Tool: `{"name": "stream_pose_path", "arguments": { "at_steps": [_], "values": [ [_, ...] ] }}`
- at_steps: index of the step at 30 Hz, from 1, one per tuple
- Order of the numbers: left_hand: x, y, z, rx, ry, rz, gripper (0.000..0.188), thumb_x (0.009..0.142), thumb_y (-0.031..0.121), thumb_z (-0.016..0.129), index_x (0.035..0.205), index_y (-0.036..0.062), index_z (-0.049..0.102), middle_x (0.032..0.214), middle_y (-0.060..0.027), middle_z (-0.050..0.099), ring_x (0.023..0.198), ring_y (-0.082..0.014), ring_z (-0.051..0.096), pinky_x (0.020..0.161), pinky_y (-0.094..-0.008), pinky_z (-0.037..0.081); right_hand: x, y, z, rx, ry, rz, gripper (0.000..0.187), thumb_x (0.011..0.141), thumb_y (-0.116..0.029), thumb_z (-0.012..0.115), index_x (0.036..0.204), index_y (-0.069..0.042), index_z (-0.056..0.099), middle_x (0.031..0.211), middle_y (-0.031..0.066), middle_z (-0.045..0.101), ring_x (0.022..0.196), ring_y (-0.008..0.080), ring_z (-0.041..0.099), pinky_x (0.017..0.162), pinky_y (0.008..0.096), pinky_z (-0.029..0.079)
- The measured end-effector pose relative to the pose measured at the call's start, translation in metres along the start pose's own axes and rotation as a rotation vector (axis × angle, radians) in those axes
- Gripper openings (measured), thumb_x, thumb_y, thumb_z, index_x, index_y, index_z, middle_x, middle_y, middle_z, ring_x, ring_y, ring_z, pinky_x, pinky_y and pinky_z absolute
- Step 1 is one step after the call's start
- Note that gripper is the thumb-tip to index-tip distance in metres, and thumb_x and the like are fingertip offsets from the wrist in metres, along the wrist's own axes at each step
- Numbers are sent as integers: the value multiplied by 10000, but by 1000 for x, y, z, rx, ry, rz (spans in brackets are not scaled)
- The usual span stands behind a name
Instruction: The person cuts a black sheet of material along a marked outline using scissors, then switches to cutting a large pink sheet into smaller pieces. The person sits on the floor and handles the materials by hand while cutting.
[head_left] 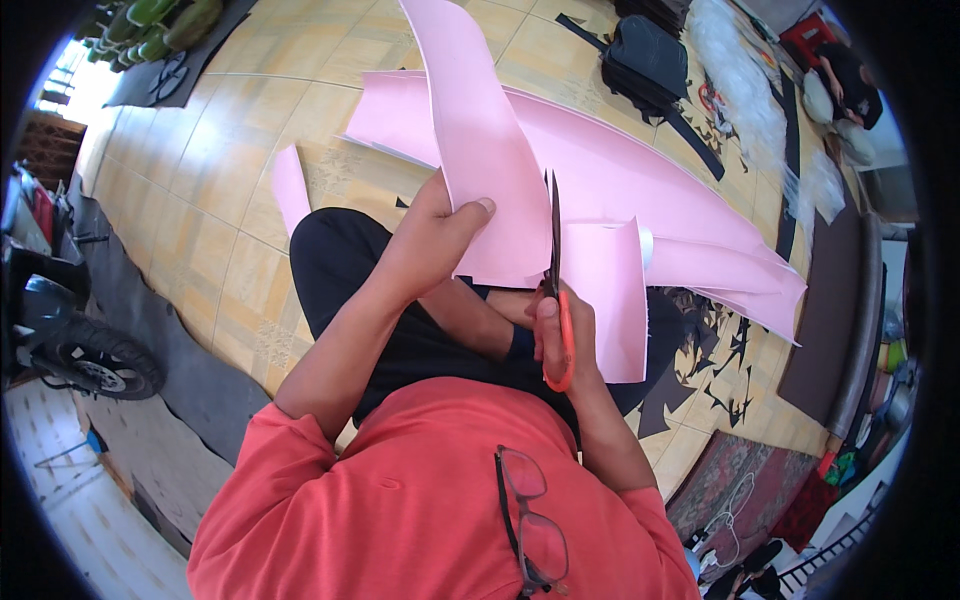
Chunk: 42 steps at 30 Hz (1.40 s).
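My left hand (pixel 432 240) grips a long, curved pink sheet (pixel 492 150) near its lower end, thumb on top, the sheet rising away from me. In my right hand (pixel 582 335) is a pair of scissors (pixel 567 345) with orange handles and dark blades. The blades point away from me, slightly apart, beside the right edge of the held sheet. A smaller pink piece (pixel 612 300) with a curled edge lies to the right of the scissors, by my leg. Beyond it, larger pink sheets (pixel 650 180) are spread on the floor.
A narrow pink strip (pixel 290 190) lies left of my knee on the tiled floor (pixel 220 180). Dark offcuts (pixel 722 370) are scattered at right, near a dark roll (pixel 858 320). Farther off are a black backpack (pixel 648 65), clear plastic (pixel 735 80) and another person (pixel 850 85). A motorcycle wheel (pixel 105 355) stands left.
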<state>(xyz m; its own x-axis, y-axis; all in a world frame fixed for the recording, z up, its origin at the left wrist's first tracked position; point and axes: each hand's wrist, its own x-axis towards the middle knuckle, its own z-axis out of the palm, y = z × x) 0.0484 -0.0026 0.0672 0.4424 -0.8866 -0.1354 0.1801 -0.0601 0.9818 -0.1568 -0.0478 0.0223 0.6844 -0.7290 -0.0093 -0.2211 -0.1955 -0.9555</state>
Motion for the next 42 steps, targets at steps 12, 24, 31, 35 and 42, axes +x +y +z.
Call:
{"name": "stream_pose_path", "arguments": {
  "at_steps": [12, 24, 31, 35, 42],
  "values": [
    [-10, 6, -10, 262, -147, 7, 336, 891, 113, 575, 1183, -52, 551, 1028, -75, 635, 961, -136, 580, 855, -292, 466, 16, -23, -20, -132, -66, -70, 362, 921, -318, 615, 937, 34, 531, 728, 163, 583, 645, 271, 587, 610, 342, 474],
    [-10, 5, -15, 232, -229, -61, 315, 887, 118, 578, 1155, -48, 577, 1015, -76, 638, 947, -133, 578, 845, -292, 467, 7, -18, -25, -137, -90, 139, 326, 913, -260, 636, 755, -17, 486, 553, 86, 466, 511, 178, 428, 495, 320, 395],
    [-22, -5, -5, -4, -318, -190, 400, 894, 99, 560, 1266, -33, 501, 1116, -87, 610, 1016, -135, 568, 893, -291, 462, 7, -5, -17, -79, -20, 43, 284, 931, -217, 601, 767, -13, 491, 550, 65, 462, 525, 149, 434, 497, 319, 398],
    [-24, -13, -3, -55, -393, -264, 507, 884, 90, 587, 1349, -29, 421, 1201, -105, 578, 1099, -158, 542, 946, -314, 448, 7, -4, -17, -64, -5, 34, 247, 941, -193, 568, 793, -7, 501, 551, 55, 478, 507, 145, 464, 491, 313, 406],
    [-9, -4, -28, 60, -521, -77, 651, 855, 180, 703, 1382, -39, 390, 1222, -126, 574, 1119, -183, 552, 944, -323, 461, -2, -10, -20, 126, -125, 230, 220, 959, -179, 505, 800, -26, 503, 541, 8, 457, 425, 80, 450, 396, 261, 371]
  ]
}}
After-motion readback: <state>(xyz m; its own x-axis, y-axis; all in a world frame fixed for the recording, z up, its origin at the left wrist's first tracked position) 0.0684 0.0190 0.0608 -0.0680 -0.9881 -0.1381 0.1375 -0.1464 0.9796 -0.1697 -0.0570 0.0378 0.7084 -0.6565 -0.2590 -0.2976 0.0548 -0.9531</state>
